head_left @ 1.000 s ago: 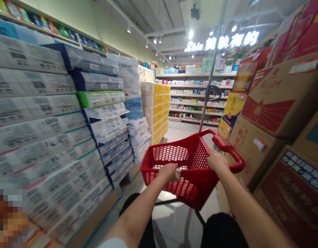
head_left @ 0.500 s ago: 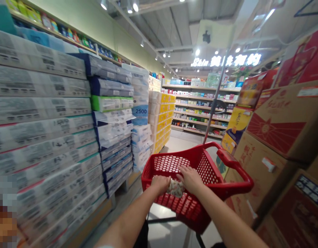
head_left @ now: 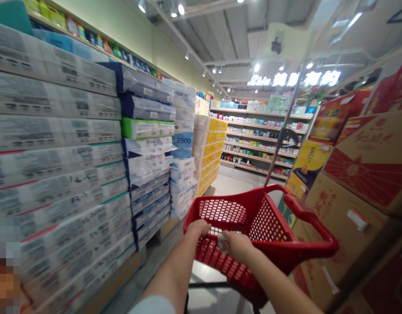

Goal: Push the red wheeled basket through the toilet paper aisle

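Note:
A red perforated shopping cart [head_left: 273, 218] stands in front of me in a shop aisle, its curved handle bar running along the right side. My left hand [head_left: 198, 227] is curled over the near left rim of the basket. My right hand [head_left: 235, 245] sits just beside it at the near rim, fingers closed around a small pale patterned cloth or pouch [head_left: 221, 241], mostly hidden by the fingers. Both forearms reach forward from the bottom of the view.
Tall stacks of wrapped tissue packs [head_left: 73, 174] line the left side, with yellow packs [head_left: 209, 148] farther on. Cardboard boxes [head_left: 361, 174] are piled close on the right. Product shelves [head_left: 256, 139] cross the far end of the grey-floored aisle [head_left: 230, 181].
My right hand left the cart handle and came over to the near rim beside the left hand, taking the small cloth. The cart and view shifted slightly forward and right.

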A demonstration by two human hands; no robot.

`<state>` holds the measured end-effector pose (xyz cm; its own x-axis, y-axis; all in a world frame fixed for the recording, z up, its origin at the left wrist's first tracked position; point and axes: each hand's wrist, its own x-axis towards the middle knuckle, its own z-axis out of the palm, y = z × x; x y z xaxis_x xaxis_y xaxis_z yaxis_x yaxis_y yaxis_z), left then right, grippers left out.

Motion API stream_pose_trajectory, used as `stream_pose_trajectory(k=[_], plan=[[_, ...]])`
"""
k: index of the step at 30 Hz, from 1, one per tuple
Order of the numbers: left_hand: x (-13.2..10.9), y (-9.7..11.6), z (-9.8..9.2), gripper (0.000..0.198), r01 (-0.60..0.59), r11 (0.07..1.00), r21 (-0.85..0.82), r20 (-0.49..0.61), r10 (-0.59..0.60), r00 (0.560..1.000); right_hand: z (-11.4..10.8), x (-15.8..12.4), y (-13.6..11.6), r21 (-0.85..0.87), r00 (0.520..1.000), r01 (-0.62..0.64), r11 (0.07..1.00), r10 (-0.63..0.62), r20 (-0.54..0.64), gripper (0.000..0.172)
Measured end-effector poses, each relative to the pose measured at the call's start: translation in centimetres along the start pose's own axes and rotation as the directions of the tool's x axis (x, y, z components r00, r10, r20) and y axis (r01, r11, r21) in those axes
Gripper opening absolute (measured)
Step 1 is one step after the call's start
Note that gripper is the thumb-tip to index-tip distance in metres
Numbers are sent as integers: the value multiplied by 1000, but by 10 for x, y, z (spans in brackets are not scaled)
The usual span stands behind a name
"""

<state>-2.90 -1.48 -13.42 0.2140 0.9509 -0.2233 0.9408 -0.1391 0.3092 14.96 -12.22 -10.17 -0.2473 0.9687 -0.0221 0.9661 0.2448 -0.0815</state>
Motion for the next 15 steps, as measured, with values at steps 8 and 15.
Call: stream_pose_trajectory(k=[8,15], plan=[[9,4,5,53,-21,1000,23,4,21,1000,-4,17,14,288,987,-127,949,94,128,32],[7,3,4,56,-29,1000,12,-8,29,1000,-7,14,12,96,981,-185,978,179,75,35]])
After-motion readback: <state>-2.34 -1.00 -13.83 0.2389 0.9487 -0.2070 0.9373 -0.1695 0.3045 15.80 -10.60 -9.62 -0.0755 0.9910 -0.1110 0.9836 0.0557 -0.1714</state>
